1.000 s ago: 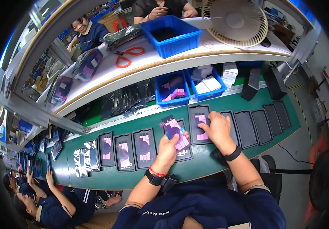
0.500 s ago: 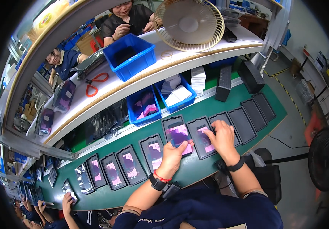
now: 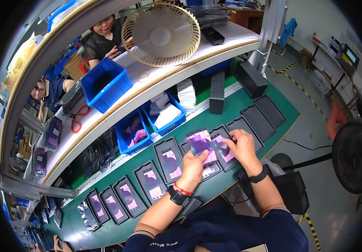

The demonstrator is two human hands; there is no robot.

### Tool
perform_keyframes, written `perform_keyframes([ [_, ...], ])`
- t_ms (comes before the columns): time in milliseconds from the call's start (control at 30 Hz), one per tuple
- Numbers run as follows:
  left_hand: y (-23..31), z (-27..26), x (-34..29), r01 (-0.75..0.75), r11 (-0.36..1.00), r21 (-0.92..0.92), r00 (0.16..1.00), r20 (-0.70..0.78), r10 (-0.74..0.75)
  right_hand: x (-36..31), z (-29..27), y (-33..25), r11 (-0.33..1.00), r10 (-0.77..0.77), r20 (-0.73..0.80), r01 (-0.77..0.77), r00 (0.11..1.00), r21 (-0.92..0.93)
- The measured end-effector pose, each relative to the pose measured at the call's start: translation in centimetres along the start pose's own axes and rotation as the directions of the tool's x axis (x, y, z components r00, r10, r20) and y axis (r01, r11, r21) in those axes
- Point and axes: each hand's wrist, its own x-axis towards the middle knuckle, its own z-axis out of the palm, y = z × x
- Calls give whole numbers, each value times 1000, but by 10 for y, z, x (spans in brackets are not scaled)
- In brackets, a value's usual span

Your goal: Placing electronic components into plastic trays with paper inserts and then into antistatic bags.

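My left hand (image 3: 195,164) is closed on a small stack of pink-and-purple film sheets (image 3: 199,142), thumb on top, above a black tray (image 3: 215,171) with part of a film showing in it. My right hand (image 3: 244,147) is beside it, with thumb and fingertips bent together at the edge of a single pink-and-purple film sheet (image 3: 222,148). That sheet is over the neighbouring black tray (image 3: 230,164); whether it rests on the tray floor is hard to see.
More black trays with films (image 3: 168,145) run left along the green table (image 3: 147,161); further trays (image 3: 269,111) stand to the right. Behind are blue bins with films (image 3: 132,147) and white cards (image 3: 168,111), and upright black tray stacks (image 3: 217,94). Co-workers sit beyond the shelf.
My view and both hands have shifted rightward along the tray row. The left-hand stack has left one tray, which shows a film, and is over the following one. A film now shows by my right fingertips.
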Motion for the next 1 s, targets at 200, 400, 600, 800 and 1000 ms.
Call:
perform_keyframes([
  [200, -12, 27, 3, 40, 997, 65, 994, 101, -47, -3, 5, -13, 729, 176, 198, -263, 964, 633],
  [400, -11, 26, 16, 95, 995, 27, 994, 51, -96, 37, -41, 59, 909, 353, 353, -407, 866, 88],
  [600, -25, 44, 13, 21, 996, 84, 998, 58, -26, 4, -28, 11, 934, 70, -4, -64, 998, 351],
  [800, -20, 30, 9, 105, 994, -16, 982, 160, -101, 48, -31, 101, 669, 412, 79, -360, 908, 650],
  [1000, -23, 37, 15, 40, 997, 62, 999, -20, -39, 54, -48, 101, 937, 183, -213, -236, 960, -259],
])
